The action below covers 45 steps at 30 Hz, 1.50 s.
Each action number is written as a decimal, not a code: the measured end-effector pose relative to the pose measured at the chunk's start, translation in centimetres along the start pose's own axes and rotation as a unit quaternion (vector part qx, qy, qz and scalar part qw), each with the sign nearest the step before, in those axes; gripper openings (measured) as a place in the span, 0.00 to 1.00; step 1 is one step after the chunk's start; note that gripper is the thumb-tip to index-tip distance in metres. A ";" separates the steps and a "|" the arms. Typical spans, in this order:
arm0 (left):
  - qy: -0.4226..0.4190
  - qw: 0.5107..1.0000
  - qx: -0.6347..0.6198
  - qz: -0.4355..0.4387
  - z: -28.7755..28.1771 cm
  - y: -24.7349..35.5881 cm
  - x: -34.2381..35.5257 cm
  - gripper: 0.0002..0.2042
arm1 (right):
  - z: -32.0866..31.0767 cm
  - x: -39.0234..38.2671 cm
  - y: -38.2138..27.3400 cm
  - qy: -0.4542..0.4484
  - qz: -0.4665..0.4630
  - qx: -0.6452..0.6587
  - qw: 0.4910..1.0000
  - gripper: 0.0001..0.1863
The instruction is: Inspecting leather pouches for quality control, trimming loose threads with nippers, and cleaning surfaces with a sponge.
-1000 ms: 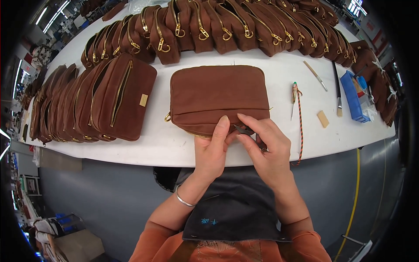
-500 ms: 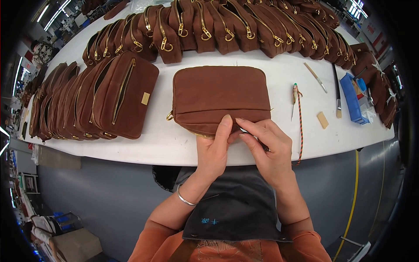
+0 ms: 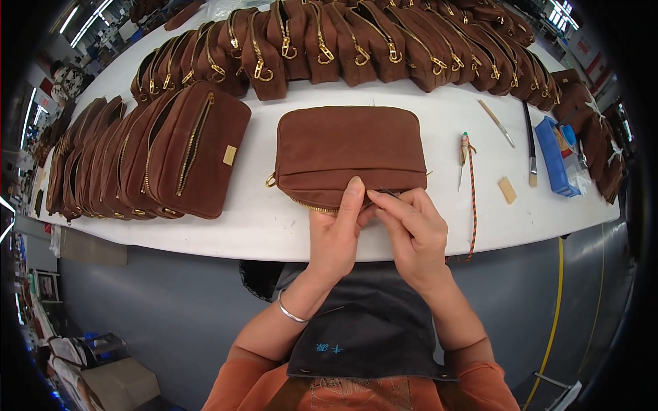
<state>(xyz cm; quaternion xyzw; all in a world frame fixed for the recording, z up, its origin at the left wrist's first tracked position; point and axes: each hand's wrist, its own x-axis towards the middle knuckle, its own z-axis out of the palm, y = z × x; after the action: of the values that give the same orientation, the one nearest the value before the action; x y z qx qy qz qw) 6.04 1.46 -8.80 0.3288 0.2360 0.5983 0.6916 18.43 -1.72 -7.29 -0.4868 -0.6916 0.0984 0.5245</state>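
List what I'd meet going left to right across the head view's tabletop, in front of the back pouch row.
Row of brown pouches, held pouch, awl, tan block, black-handled brush, blue tray.

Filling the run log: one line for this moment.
left grip: holds brown bag | right grip: dark tool, mostly hidden, at bag's near edge | around: more bags, blue box, brush

Dark tool (image 3: 388,192) mostly hidden by right fingers (image 3: 399,207); kind unclear.

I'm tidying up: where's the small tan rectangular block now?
In the head view, the block lies on the white tabletop, right of the right hand, between the orange-and-black striped cord and the blue plastic tray.
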 end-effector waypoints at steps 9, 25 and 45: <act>-0.034 0.999 0.011 -0.028 -0.5 0.2 0.3 0.17 | -1.1 -0.6 -0.9 -0.037 0.067 0.091 0.993 0.17; -0.036 0.999 -0.028 -0.027 0.0 1.0 0.3 0.20 | -3.0 -0.6 -1.7 -0.044 0.183 0.211 0.959 0.15; -0.056 0.980 0.131 -0.139 -4.1 7.1 -5.8 0.17 | -0.9 -3.0 -3.8 -0.244 0.258 0.360 0.863 0.31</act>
<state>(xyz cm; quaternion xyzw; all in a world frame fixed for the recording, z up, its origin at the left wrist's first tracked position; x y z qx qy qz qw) -2.68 -3.06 -6.73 0.4131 0.3168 0.4406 0.7313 16.95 -6.37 -6.33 -0.3852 -0.5637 0.5882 0.4335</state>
